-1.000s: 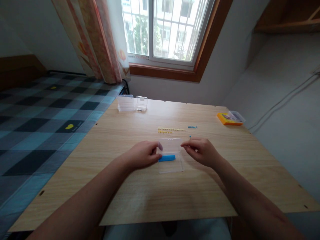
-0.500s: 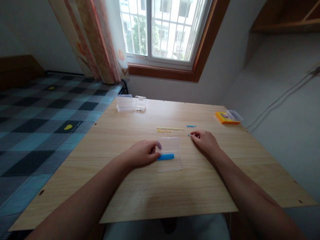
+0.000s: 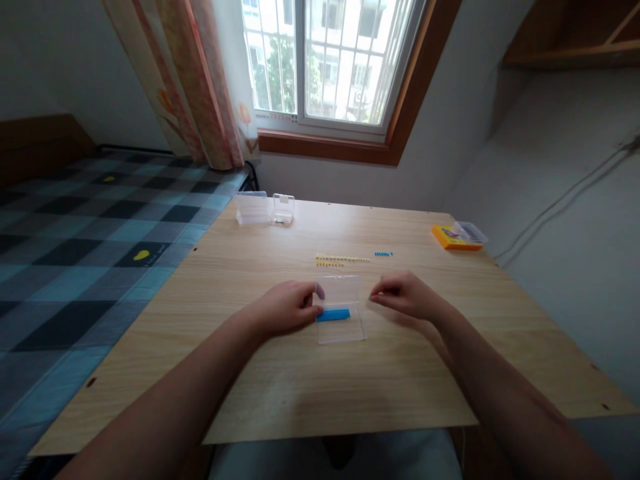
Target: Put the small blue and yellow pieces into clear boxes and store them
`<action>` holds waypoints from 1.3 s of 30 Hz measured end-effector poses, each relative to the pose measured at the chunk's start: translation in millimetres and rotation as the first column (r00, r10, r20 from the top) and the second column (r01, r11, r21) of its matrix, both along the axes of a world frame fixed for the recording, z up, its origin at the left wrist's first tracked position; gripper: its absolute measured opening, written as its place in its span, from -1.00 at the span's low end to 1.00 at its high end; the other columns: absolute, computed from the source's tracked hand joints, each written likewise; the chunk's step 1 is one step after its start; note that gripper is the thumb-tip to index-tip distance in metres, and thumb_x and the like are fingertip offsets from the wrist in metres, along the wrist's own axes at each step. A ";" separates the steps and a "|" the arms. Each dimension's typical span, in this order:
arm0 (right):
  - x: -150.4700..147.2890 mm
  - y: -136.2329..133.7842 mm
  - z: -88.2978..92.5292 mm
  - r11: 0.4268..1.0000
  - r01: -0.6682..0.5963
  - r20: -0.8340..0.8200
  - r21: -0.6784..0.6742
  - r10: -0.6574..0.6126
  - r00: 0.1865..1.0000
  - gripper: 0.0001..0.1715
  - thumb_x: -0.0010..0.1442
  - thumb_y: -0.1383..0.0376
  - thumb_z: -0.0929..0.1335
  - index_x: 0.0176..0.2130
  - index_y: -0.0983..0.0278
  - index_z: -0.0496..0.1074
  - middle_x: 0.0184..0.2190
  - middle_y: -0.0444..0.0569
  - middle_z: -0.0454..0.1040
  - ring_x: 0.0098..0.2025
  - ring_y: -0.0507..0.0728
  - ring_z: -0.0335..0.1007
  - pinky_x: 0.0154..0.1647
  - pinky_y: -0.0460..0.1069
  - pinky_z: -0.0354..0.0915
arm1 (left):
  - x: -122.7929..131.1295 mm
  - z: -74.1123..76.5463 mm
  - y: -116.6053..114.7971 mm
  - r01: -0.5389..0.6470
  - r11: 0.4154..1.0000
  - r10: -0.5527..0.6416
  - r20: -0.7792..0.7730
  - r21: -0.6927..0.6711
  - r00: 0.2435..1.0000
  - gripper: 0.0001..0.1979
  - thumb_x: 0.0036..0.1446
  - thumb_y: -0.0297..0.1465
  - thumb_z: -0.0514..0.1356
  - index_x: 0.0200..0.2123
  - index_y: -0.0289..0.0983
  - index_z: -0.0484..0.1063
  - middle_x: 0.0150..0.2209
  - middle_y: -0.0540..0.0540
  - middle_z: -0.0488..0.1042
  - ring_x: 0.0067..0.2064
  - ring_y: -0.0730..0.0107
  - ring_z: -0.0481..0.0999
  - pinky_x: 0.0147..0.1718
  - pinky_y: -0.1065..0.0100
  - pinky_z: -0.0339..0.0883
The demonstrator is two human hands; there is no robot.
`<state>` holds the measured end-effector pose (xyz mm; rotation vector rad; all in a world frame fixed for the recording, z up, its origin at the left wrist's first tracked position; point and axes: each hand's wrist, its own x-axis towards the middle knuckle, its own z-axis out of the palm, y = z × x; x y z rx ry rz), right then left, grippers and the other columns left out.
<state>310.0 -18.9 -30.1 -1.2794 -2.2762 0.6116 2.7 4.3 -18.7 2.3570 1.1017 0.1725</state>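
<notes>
Loosely curled left hand (image 3: 287, 310) grips box (image 3: 341, 328) edge.

Blue sticks (image 3: 333, 315) are seen in a transparent box (image 3: 345, 333) at centre. A yellow row (image 3: 343, 259) is set on the pale wood-grain table (image 3: 300, 387). A blue-and-black checked bedcover (image 3: 75, 247) is shown left, an orange box (image 3: 450, 238) right.

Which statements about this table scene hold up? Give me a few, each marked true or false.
1. The left hand holds the clear box by its left edge. True.
2. That box holds yellow pieces. False: blue pieces lie in it.
3. A row of yellow pieces lies on the wooden table beyond the box. True.
4. The orange box sits far left. False: far right.
5. The right hand lies flat. False: its fingers are pinched beside the box.
</notes>
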 end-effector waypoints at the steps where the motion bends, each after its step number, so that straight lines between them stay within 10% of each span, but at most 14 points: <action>1: -5.2 -6.0 4.9 0.993 -0.115 -0.010 -0.035 0.115 0.993 -0.77 0.26 0.19 0.40 -0.30 0.25 0.64 -0.49 -0.09 0.55 -0.45 0.03 0.39 -0.39 -0.08 0.22 | 0.2 0.4 -0.4 0.003 1.000 -0.003 0.002 0.002 1.000 -0.71 0.19 -0.26 0.14 -0.07 -0.20 0.51 -0.38 -0.01 0.53 -0.35 0.32 0.46 -0.39 0.35 0.16; 10: -52.7 -33.1 3.7 0.991 -0.134 0.233 -0.010 0.132 0.963 -0.81 0.19 0.37 0.41 -0.31 0.15 0.66 -0.37 -0.13 0.62 -0.36 0.04 0.45 -0.32 -0.07 0.19 | -0.2 -2.8 -0.1 0.010 0.999 -0.011 0.026 0.036 1.000 -0.72 0.18 -0.29 0.14 -0.08 -0.19 0.51 -0.39 0.01 0.53 -0.37 0.34 0.46 -0.39 0.35 0.16; 27: -44.0 -36.5 14.9 0.957 -0.289 0.264 0.019 0.274 0.925 -0.74 0.25 0.38 0.34 -0.23 0.15 0.65 -0.39 -0.12 0.59 -0.43 0.01 0.39 -0.38 -0.07 0.11 | 0.9 0.8 -1.0 0.009 1.000 -0.009 -0.005 0.019 1.000 -0.70 0.20 -0.25 0.14 -0.05 -0.19 0.50 -0.37 0.00 0.55 -0.34 0.32 0.48 -0.38 0.35 0.18; 39: -46.1 -31.6 6.7 0.986 -0.156 0.308 0.055 0.132 0.942 -0.76 0.25 0.38 0.34 -0.28 0.18 0.63 -0.37 -0.11 0.59 -0.40 0.03 0.40 -0.37 -0.07 0.11 | 0.8 0.0 -1.4 0.005 1.000 -0.004 -0.012 0.019 1.000 -0.70 0.19 -0.27 0.14 -0.05 -0.19 0.51 -0.37 0.00 0.55 -0.35 0.32 0.48 -0.38 0.35 0.18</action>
